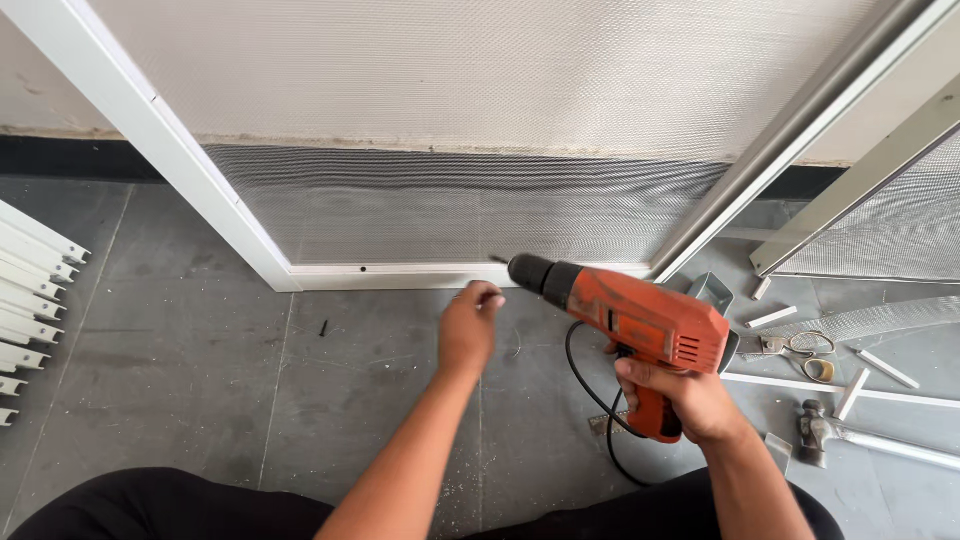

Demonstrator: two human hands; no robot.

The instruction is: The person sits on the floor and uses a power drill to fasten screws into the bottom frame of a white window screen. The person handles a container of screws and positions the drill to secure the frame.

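An orange corded drill (640,325) is levelled at the bottom rail of a white mesh-panelled frame (400,272) that leans against the wall, its bit almost touching the rail's upper edge near the middle. The right hand (690,400) is wrapped around the drill's grip, wrist bent outward, forearm coming up from the lower right, with the black cord (585,385) looping down beneath. The left hand (468,325) reaches forward with the arm nearly straight, fingertips pinched together just below the rail beside the bit; they appear to pinch something small, too tiny to make out. The work looks to be at the point of drilling or driving into the rail, and the next move would seem to call for a steady, square line of the bit onto the frame with the left fingers kept out of its path. One hole (362,269) already shows further left on the rail. On the grey floor to the right lie scissors (800,345), a hammer (815,430) and short white offcuts (772,317); stacked white strips (30,290) sit at the left edge.
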